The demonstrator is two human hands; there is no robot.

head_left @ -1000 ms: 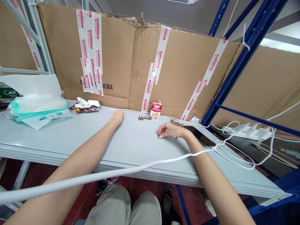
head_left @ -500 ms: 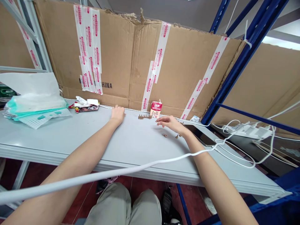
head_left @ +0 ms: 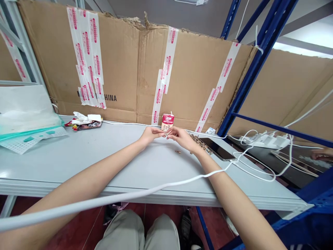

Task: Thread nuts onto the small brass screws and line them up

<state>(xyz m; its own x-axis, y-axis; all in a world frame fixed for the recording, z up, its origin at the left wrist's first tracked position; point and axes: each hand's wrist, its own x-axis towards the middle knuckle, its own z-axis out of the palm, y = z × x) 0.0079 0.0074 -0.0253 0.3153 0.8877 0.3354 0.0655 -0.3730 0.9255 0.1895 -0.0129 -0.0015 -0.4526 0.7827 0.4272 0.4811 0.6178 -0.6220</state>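
A pale grey table (head_left: 145, 170) carries a red-and-cream drink carton (head_left: 168, 119) at twelve o'clock. Toward two lies a pile of brassy screws (head_left: 201, 143) beside a dark smartphone (head_left: 218, 149), with one loose screw (head_left: 178, 151) nearer the middle. White cable loops (head_left: 270, 180) rest at three, a snack wrapper (head_left: 90, 126) with crumpled tissue (head_left: 81, 118) at ten, teal-and-white sheets (head_left: 39, 133) toward nine.

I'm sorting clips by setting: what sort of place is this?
Probably a workshop or storeroom workstation: a taped cardboard partition, a blue metal frame and a pile of small metal-looking pieces on a grey table.
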